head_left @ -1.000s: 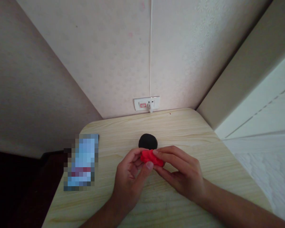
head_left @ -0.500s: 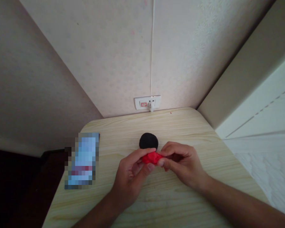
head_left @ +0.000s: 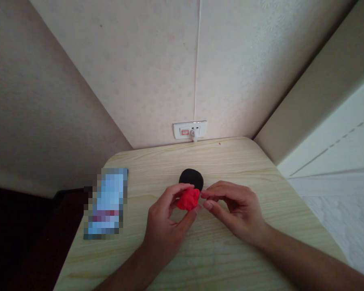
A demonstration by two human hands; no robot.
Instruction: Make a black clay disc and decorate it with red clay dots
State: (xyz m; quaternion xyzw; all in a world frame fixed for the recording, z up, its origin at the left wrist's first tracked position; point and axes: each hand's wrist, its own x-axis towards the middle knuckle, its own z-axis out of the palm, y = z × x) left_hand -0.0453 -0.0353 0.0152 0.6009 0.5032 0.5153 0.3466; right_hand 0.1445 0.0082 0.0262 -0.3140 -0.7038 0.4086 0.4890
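Note:
My left hand [head_left: 166,218] pinches a soft, crumpled red lump [head_left: 188,199] between its thumb and fingers, just above the table. Whether the lump is modelling clay or something else, I cannot tell for sure. Close by on the right is my right hand [head_left: 235,208], its thumb and forefinger slightly apart and nothing visible between them. Those fingertips are beside the lump's right side with a small gap. Behind the lump lies a flat, round black piece [head_left: 191,179] on the wooden table, its front edge partly hidden by the lump and my left fingers.
A phone-like device [head_left: 107,202] with a blurred-out screen lies at the left of the pale wood table [head_left: 218,266]. On the wall behind is a socket [head_left: 190,130] with a white plug and cord. A white panel stands at the right.
My right fingers have let go of the red lump and opened a little beside it. The lump, still in my left hand, has turned and looks more bunched up.

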